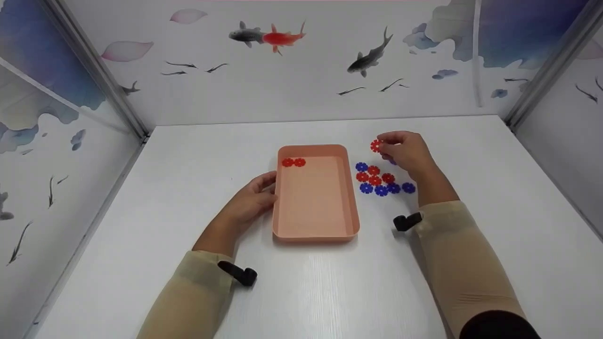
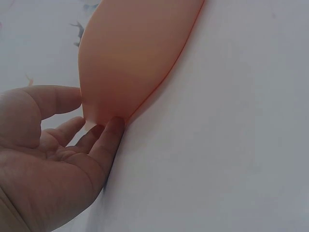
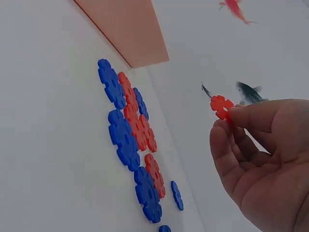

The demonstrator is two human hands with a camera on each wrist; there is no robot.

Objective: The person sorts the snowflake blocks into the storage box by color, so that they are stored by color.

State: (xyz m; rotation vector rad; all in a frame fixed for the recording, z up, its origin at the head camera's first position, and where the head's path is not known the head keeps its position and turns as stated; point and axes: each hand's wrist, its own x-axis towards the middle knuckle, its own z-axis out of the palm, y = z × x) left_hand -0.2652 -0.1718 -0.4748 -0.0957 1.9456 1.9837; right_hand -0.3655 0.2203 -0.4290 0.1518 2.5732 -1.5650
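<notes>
On white table (image 1: 122, 245), smooth round-cornered tray (image 1: 308, 202), fingers (image 1: 395, 136) pinching notched red disc (image 3: 219, 104)

No text, label, brand or number could be read in any view; no legible sign showed either.
</notes>
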